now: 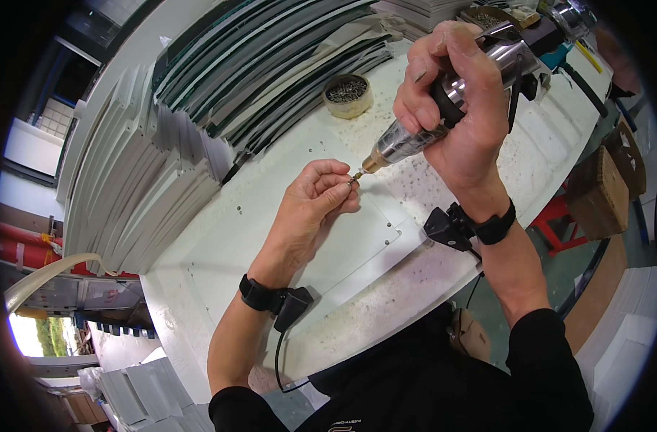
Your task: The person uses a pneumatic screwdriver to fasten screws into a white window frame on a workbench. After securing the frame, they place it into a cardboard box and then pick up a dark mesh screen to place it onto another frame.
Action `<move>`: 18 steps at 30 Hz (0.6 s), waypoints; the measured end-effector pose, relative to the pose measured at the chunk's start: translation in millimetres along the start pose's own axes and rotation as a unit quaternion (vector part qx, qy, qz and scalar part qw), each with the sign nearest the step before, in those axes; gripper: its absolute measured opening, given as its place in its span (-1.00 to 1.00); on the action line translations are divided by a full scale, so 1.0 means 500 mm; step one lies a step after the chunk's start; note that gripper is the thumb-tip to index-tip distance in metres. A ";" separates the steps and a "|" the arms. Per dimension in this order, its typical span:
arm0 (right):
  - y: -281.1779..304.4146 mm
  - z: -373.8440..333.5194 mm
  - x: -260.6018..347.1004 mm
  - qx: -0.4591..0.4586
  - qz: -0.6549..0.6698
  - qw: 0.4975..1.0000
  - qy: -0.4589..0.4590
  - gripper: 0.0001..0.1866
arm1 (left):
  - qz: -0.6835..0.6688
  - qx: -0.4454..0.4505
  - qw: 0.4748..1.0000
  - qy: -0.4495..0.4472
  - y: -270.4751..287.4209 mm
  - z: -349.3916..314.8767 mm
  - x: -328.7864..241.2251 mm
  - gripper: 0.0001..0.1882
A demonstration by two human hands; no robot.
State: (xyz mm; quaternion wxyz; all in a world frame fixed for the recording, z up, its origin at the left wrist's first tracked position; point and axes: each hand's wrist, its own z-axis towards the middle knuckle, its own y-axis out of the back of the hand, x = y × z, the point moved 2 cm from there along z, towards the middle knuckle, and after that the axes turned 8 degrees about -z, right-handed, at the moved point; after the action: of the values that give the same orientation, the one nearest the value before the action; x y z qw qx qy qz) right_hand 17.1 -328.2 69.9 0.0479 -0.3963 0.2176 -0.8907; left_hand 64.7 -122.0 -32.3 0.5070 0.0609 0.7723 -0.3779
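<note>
My right hand (476, 108) is wrapped round a silver pneumatic screwdriver (400, 144) with a brass-coloured nose, which slants down to the left. At its tip, my left hand (310, 198) pinches a small metal screw (353, 180) between thumb and fingertips, against or very close to the bit. Fingers partly hide the screw. Beneath both hands a flat white panel (307, 259) lies on the table, with a few small screws (388, 224) on its surface near its right side.
Beyond the hands stands a round tub (350, 109) of small metal fasteners. Stacks of grey and dark-edged sheets (228, 79) line the back, and white folded panels (127, 173) the left. The speckled white table (429, 266) has a curved near edge. A wooden box (598, 193) sits at the right.
</note>
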 end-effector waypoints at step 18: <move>-0.087 0.035 -0.066 0.138 -0.168 0.976 -0.024 -0.63 | 0.360 -0.048 0.922 -0.136 -0.018 -0.005 0.005 -0.76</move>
State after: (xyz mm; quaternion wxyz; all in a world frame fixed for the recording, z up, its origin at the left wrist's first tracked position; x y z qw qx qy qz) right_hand 55.8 -286.5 76.3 -0.0429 -0.4377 0.0217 -0.8978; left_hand 57.2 -127.5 -29.3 0.7114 0.2583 0.6390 -0.1375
